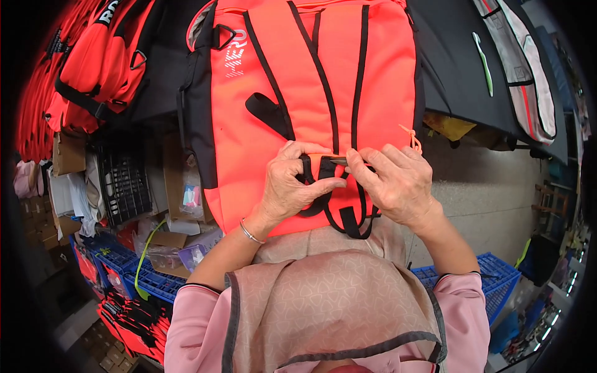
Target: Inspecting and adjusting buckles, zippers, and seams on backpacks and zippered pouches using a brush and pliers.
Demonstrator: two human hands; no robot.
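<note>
A bright coral backpack (pixel 255 137) with black side panels lies in front of me, its shoulder straps (pixel 298 37) edged in black. My left hand (pixel 287 180) pinches a black strap (pixel 306 168) near the bag's lower middle, thumb and forefinger either side of a small coral strip. From the right, my right hand (pixel 398 183) closes around a slim metal tool (pixel 339 160). Its tip points left at the black webbing between my hands; my fingers hide the rest, so its kind is unclear. Below them hangs a loose black strap loop (pixel 351 225).
More coral bags (pixel 102 74) are piled at the far left. On the dark table (pixel 451 74) at right lie a toothbrush (pixel 482 64) and a beige-grey fabric piece (pixel 519 62). Blue crates (pixel 158 276) stand below on both sides, with a cardboard box (pixel 180 155) at left.
</note>
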